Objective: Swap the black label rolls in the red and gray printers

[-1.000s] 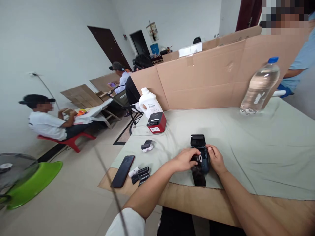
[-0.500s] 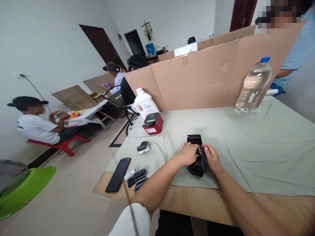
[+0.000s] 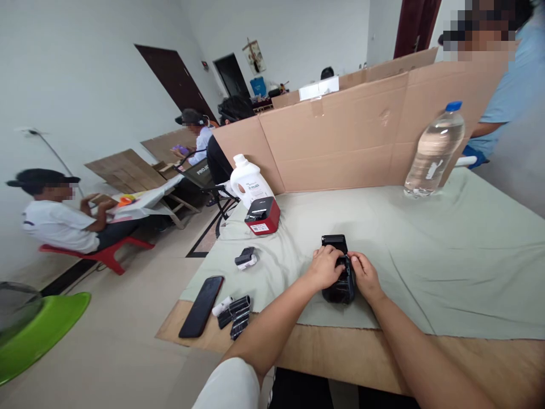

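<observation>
A small black printer (image 3: 339,291) with its lid tipped up at the far end lies on the cloth in front of me. My left hand (image 3: 326,267) is bent over its left side, thumb and fingertips reaching into the open compartment. What those fingertips touch inside is hidden. Against the right edge, my right hand (image 3: 365,276) pinches the casing with thumb and fingers. To the left stands a red and black box-shaped device (image 3: 263,216). Nearer me are a small black and white piece (image 3: 246,258), a phone (image 3: 201,307) and several black and white rolls (image 3: 239,315).
A white jug (image 3: 251,182) stands behind the red device. The clear water bottle (image 3: 434,150) leans by the cardboard partition (image 3: 336,142) at the back right. Bare wood (image 3: 340,346) shows along the table's front edge. Other people sit beyond, left and right.
My left thumb has moved deeper into the printer's compartment, and a pale ring-like bit seen there before no longer shows. My right hand stays at the edge. The view has shifted slightly.
</observation>
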The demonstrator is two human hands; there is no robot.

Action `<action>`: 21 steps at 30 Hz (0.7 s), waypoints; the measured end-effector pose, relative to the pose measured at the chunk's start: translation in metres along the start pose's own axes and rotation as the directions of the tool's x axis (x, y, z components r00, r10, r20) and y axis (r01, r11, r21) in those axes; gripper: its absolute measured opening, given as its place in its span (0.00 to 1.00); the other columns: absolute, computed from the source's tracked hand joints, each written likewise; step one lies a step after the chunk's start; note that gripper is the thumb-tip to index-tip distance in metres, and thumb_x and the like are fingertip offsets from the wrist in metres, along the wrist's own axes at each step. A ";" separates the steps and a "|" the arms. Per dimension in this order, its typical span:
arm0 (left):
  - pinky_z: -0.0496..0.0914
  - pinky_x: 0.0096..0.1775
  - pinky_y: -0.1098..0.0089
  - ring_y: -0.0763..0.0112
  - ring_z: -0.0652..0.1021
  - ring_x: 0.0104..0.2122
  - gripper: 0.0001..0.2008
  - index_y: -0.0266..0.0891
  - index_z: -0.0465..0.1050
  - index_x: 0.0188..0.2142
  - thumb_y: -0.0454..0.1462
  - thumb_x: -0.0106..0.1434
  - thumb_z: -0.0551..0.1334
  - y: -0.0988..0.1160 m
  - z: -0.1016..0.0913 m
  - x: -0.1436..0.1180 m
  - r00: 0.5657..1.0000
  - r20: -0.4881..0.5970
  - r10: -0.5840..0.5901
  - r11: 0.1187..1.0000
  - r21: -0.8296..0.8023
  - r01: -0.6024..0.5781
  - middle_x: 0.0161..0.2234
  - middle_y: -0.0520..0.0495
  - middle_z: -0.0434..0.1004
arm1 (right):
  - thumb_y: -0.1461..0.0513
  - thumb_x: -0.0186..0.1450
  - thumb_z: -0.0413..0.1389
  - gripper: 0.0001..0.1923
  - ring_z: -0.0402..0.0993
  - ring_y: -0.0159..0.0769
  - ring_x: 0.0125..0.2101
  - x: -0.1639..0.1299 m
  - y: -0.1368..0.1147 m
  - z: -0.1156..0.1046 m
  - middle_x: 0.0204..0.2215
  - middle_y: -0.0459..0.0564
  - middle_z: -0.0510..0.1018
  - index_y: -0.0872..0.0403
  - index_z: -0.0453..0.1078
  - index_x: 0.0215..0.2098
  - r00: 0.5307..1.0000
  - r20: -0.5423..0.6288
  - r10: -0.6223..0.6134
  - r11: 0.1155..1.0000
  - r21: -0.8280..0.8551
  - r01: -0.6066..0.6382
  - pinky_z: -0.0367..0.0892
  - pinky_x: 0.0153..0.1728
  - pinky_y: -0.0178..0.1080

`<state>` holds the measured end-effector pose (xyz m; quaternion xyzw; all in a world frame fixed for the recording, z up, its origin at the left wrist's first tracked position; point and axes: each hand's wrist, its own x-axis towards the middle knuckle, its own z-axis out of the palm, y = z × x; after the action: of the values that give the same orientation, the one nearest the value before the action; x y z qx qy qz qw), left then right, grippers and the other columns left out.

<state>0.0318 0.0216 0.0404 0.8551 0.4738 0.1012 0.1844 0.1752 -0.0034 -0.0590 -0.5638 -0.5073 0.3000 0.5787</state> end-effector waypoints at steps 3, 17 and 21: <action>0.63 0.55 0.60 0.62 0.70 0.50 0.11 0.40 0.71 0.45 0.35 0.64 0.56 -0.009 0.000 -0.002 0.964 -0.264 -0.046 0.985 -0.170 0.001 0.45 0.43 0.72 | 0.45 0.65 0.46 0.23 0.73 0.43 0.45 0.000 0.000 0.000 0.42 0.54 0.79 0.52 0.71 0.42 1.000 0.010 0.008 1.000 -0.002 -0.008 0.66 0.51 0.48; 0.64 0.55 0.63 0.68 0.73 0.46 0.18 0.38 0.62 0.50 0.46 0.70 0.45 -0.042 0.045 -0.020 0.854 -0.372 -0.363 0.678 -0.735 -0.032 0.42 0.42 0.74 | 0.43 0.66 0.45 0.25 0.75 0.45 0.45 -0.001 0.007 0.001 0.44 0.56 0.78 0.52 0.69 0.45 0.997 -0.033 0.075 0.997 0.034 -0.074 0.69 0.48 0.48; 0.66 0.52 0.63 0.65 0.73 0.47 0.17 0.37 0.64 0.49 0.45 0.65 0.53 -0.049 0.063 -0.028 0.836 -0.382 -0.395 0.725 -0.688 0.029 0.47 0.40 0.71 | 0.46 0.66 0.44 0.24 0.74 0.45 0.45 -0.003 0.002 0.002 0.44 0.56 0.79 0.53 0.70 0.46 1.000 -0.006 -0.013 0.992 -0.122 0.012 0.67 0.50 0.50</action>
<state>0.0006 0.0075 -0.0368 0.6148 0.5365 0.4578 0.3530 0.1733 -0.0055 -0.0623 -0.5960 -0.5261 0.2628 0.5467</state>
